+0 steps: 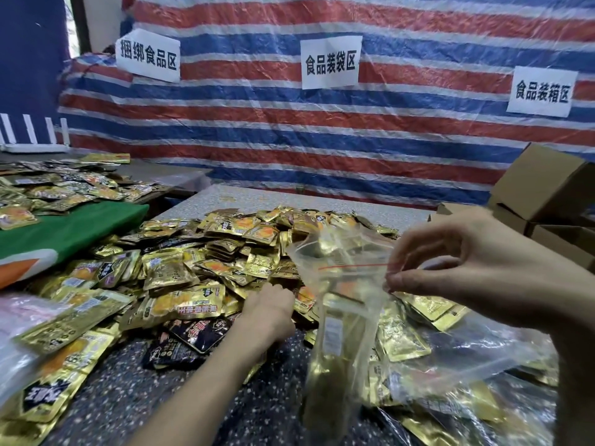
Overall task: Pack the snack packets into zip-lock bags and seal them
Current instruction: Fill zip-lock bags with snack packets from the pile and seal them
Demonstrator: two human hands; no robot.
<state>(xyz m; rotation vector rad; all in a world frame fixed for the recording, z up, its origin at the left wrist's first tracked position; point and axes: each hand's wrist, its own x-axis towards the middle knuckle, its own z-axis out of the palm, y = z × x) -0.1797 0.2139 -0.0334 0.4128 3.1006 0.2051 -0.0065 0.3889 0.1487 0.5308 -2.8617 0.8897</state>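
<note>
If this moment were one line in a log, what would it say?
right hand: pinching zip-lock bag open at rim | left hand: reaching into gold snack packets | bag: unsealed

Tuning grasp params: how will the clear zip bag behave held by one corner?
Likely floppy: the bag hangs limp and creased from the right hand, pinched near its red zip line. Probably bottom-heavy, since gold packets sit low inside it, so it may swing. The glossy film looks slippery; a loose pinch might slide.
</note>
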